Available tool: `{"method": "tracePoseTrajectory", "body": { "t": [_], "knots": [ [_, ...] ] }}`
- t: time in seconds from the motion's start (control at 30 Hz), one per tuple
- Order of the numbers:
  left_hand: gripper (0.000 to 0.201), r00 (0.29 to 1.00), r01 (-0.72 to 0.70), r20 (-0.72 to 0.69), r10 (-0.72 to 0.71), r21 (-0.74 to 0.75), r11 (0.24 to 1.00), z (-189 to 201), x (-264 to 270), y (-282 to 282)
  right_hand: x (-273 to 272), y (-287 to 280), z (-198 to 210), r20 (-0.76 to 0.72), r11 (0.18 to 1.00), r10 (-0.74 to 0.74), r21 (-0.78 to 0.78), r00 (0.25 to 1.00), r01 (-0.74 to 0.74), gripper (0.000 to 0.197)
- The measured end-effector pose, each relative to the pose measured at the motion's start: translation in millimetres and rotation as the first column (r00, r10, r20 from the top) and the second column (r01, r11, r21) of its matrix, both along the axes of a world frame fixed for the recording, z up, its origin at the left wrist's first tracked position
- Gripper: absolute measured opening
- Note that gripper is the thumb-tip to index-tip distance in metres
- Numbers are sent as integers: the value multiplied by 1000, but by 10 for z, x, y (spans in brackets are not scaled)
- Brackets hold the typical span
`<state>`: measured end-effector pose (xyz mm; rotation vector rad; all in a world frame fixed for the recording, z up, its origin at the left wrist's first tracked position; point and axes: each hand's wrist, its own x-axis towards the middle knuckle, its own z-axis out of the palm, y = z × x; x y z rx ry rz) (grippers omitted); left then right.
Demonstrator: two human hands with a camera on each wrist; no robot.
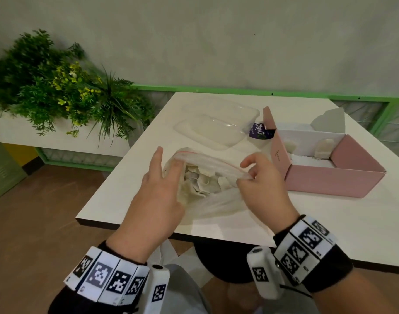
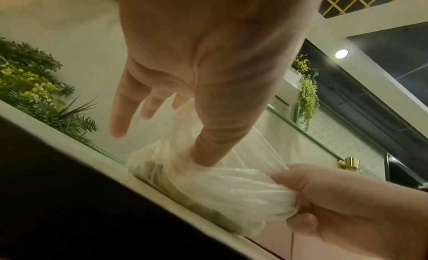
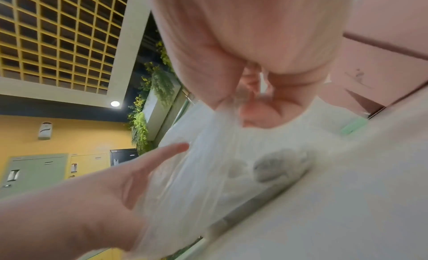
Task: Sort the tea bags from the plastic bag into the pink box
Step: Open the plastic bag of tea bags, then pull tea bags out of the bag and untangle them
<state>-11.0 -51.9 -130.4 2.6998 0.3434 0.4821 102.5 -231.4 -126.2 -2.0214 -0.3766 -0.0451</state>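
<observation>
A clear zip plastic bag lies open near the front of the white table, with several pale tea bags bunched inside. My left hand is at the bag's mouth: its thumb pokes inside while its fingers stay straight outside. My right hand pinches the bag's rim on the right and holds it up; the right wrist view shows this pinch on the plastic bag. The open pink box stands just right of my hands and holds two tea bags.
Two clear plastic containers and a purple-labelled item lie behind the bag. A planter of green plants stands left of the table. The table's near edge is just under my wrists.
</observation>
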Motion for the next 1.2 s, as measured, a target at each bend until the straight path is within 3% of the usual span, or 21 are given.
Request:
{"method": "tracePoseTrajectory", "body": {
  "t": [0.13,0.23,0.3,0.33,0.37,0.4,0.5,0.57,0.67,0.73,0.8,0.9,0.97,1.1,1.2],
  "knots": [
    [91,1000,18,-17,-21,-154,988,133,195,86,121,165,242,109,986,24,-164,994,-5,30],
    [84,1000,-10,-5,9,-239,971,273,372,187,141,201,468,41,959,27,-285,999,-14,54],
    [82,1000,4,-6,-6,-249,968,317,448,255,95,176,622,247,985,-42,-150,968,81,41],
    [81,1000,17,-15,-21,-236,972,310,475,281,61,180,677,339,997,-40,-53,940,61,32],
    [79,999,29,-24,-35,-224,974,289,490,297,31,213,715,377,999,33,-34,926,-21,26],
    [78,999,41,-26,-48,-224,974,261,497,309,5,269,746,355,985,164,-112,920,-133,25],
    [77,995,97,22,-94,-262,960,165,493,340,107,503,609,102,773,494,-505,864,-383,28],
    [83,996,89,13,-88,-260,961,114,461,364,236,599,457,7,648,482,-675,876,-352,29],
    [92,997,37,-53,-51,-249,968,21,416,377,295,681,275,58,582,452,-776,890,-245,26],
    [91,996,54,-56,-71,-261,964,-44,413,381,278,746,195,46,553,476,-792,879,-258,37],
    [83,995,87,-22,-99,-325,942,-94,418,380,272,801,151,15,559,501,-768,865,-311,49],
    [72,993,120,49,-110,-359,926,-135,419,349,312,858,159,60,647,546,-664,836,-375,57],
    [77,993,114,66,-97,-352,929,-171,420,319,349,886,148,98,648,582,-656,807,-388,51],
    [97,997,77,56,-61,-378,923,-174,336,225,420,927,139,108,544,631,-768,768,-339,26],
    [104,997,75,28,-69,-385,920,-142,247,149,464,912,159,162,666,614,-631,773,-397,21]
  ]
}}
